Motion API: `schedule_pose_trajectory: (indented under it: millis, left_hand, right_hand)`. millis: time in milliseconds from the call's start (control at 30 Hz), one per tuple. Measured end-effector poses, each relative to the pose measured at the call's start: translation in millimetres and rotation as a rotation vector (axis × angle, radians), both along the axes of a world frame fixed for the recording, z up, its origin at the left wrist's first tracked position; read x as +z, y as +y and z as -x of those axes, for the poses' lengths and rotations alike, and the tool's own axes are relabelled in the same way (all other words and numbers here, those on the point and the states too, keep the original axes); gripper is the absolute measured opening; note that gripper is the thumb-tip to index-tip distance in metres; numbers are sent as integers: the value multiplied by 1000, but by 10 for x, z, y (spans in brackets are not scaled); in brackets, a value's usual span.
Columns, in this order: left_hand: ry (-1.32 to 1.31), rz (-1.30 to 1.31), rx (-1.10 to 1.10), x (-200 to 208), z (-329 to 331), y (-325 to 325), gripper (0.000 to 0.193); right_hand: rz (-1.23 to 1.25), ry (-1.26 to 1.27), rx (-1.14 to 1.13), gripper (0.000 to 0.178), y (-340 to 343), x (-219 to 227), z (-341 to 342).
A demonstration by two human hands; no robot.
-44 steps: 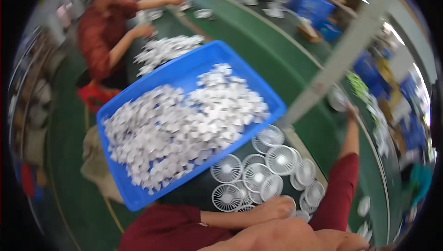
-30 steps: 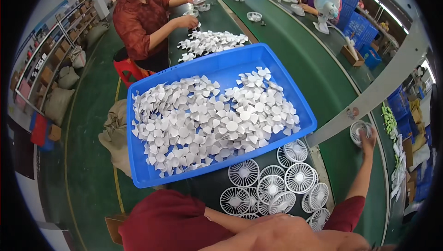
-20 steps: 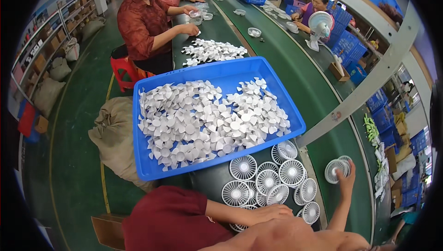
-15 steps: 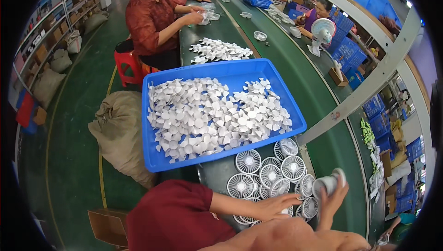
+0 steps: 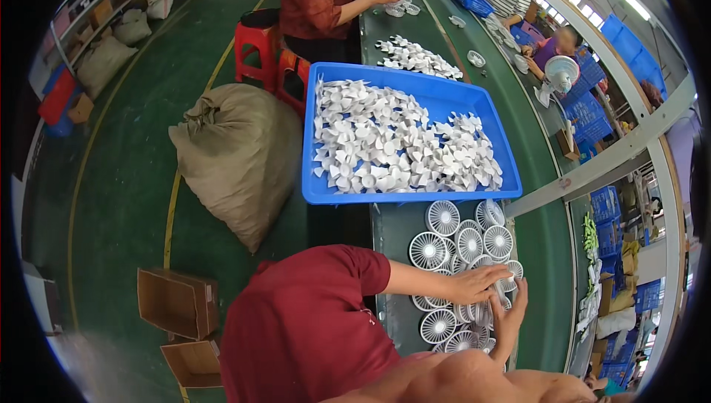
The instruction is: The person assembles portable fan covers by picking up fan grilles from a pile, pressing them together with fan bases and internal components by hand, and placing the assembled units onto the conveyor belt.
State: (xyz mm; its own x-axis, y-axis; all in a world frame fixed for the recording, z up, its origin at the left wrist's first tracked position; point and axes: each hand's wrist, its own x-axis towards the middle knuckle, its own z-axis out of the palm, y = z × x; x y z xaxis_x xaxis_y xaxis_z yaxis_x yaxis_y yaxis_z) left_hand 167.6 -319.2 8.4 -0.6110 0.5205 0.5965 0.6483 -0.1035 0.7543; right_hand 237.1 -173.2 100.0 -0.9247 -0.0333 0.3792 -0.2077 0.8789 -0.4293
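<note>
Round white fan grilles [image 5: 428, 250] with spokes lie several deep on the dark worktop [image 5: 396, 227] in front of me. My left hand [image 5: 474, 283] reaches over them from the left, fingers stretched out across the upper ones. Close below it, my right hand [image 5: 508, 319] is curled with thumb and fingers around the edge of a white grille at the right of the pile. The fingertips of both hands nearly meet there, and partly cover that piece. Beyond the pile stands a blue tray [image 5: 415, 198] of white fan blades [image 5: 400, 144].
A green conveyor belt [image 5: 544, 244] runs along the right, beside a pale metal post [image 5: 592, 168]. A tied sack [image 5: 233, 158] and cardboard boxes [image 5: 178, 303] stand on the floor at left. Co-workers sit farther up the line; more fan blades [image 5: 418, 57] lie beyond the tray.
My right hand has come down left from over the belt, where it held a stack of round white parts, to the grilles beside my left hand. The view has swung left and down.
</note>
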Motion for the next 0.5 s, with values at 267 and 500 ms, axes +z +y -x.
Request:
schedule_pose_trajectory:
  millis: [267, 500]
  left_hand:
    - [-11, 9, -10, -30, 2, 55, 43]
    - [-33, 61, 4, 54, -6, 63, 42]
  right_hand:
    - [91, -206, 71, 47, 8, -270, -27]
    - [221, -66, -159, 38, 194, -461, -110]
